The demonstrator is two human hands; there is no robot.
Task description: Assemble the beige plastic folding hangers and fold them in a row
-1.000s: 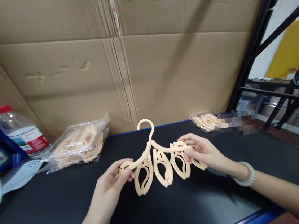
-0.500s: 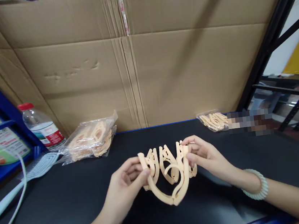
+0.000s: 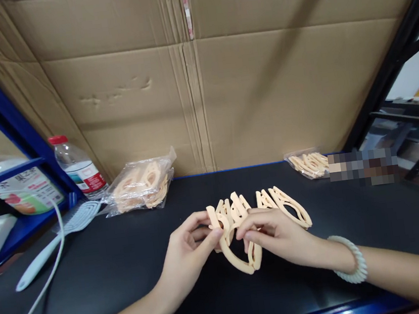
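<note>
A cream-coloured folding hanger (image 3: 238,262) is held above the black table, its two arms partly folded toward each other. My left hand (image 3: 194,250) pinches its left arm between thumb and fingers. My right hand (image 3: 275,230) is closed around its right side, and the fingers cover part of the hook. Behind it, more cream hangers lie on the table; one (image 3: 296,208) shows to the right, just beyond my right hand. Others are partly hidden behind the held one.
Clear bags of hangers lie at the back left (image 3: 136,186) and back right (image 3: 308,163). A red-capped bottle (image 3: 83,172), a pale brush (image 3: 81,217) and a white cable (image 3: 59,236) are on the left. Cardboard (image 3: 130,100) stands behind the table (image 3: 107,287).
My right hand has moved inward over the hanger's right side. The hanger's arms are closer together. The camera view has shifted, showing more of the left side.
</note>
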